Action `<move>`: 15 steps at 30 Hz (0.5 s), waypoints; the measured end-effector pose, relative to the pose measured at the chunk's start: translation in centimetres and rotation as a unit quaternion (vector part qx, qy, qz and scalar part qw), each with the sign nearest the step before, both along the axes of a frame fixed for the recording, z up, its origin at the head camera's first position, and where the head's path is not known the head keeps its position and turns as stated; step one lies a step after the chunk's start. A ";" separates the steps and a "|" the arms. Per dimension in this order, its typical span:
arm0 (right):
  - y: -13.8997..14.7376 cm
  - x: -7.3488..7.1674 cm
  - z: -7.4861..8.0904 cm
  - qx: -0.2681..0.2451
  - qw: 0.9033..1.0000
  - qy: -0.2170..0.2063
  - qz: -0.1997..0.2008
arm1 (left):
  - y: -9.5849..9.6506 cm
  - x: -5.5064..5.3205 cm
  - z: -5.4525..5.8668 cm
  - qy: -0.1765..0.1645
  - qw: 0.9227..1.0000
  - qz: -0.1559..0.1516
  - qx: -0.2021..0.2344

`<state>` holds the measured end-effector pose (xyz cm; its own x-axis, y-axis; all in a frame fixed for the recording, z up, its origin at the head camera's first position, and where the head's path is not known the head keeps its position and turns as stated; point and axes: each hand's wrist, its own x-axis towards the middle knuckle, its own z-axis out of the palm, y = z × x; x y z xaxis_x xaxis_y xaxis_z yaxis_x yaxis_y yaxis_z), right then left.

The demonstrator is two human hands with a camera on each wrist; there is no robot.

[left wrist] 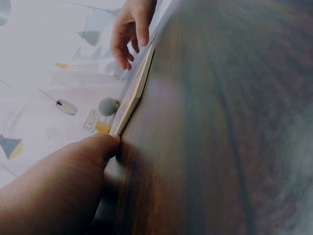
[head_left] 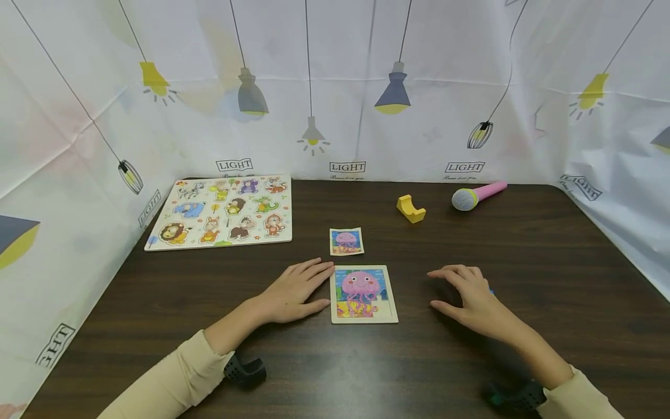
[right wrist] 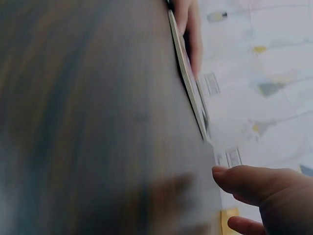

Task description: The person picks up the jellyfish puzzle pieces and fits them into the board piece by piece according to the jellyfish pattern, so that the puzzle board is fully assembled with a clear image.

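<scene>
A small jigsaw puzzle [head_left: 361, 294] showing a pink jellyfish lies flat in its pale tray, with a gap at the picture's lower right. Beside its left edge is my left hand [head_left: 300, 291], palm down, fingers fairly straight and fingertips right at the tray's rim; the left wrist view has the thumb [left wrist: 105, 144] at the tray's corner. My right hand [head_left: 468, 299] hovers to the right of the puzzle, apart from it, thumb and fingers spread with nothing between them. A small blue bit [head_left: 491, 291] peeks out beyond that hand, mostly hidden by it.
Just behind the puzzle lies a small jellyfish picture card [head_left: 346, 241]. A large animal puzzle board [head_left: 225, 212] sits at the back left. Farther back are a yellow curved block [head_left: 411, 209] and a pink toy microphone [head_left: 478, 195]. A lamp-print cloth [head_left: 335, 87] borders the table [head_left: 293, 372].
</scene>
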<state>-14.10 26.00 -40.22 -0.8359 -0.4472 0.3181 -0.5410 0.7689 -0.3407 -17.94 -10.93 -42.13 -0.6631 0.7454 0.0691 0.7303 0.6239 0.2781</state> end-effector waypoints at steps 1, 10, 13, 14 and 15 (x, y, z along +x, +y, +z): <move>0.4 0.1 0.1 0.000 1.000 -0.002 -0.004 | 0.0 0.0 0.0 -0.001 1.000 0.000 0.000; 3.6 1.1 0.5 0.009 0.999 -0.015 -0.035 | -0.1 0.0 -0.2 0.003 1.000 -0.002 0.002; 4.6 1.2 0.4 0.005 0.999 -0.014 -0.040 | -0.1 -0.1 -0.3 0.007 1.000 -0.003 0.005; 5.0 1.2 0.4 0.003 0.999 -0.015 -0.042 | -0.1 -0.1 -0.3 0.007 1.000 -0.003 0.005; 5.4 1.2 0.3 0.002 0.999 -0.016 -0.045 | -0.1 -0.1 -0.3 0.006 1.000 -0.003 0.005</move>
<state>-12.88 31.44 -39.89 -0.8820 -0.3719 0.2893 -0.4595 0.8152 -0.3527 -18.02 -10.99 -42.45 -0.6578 0.7483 0.0855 0.7375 0.6168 0.2752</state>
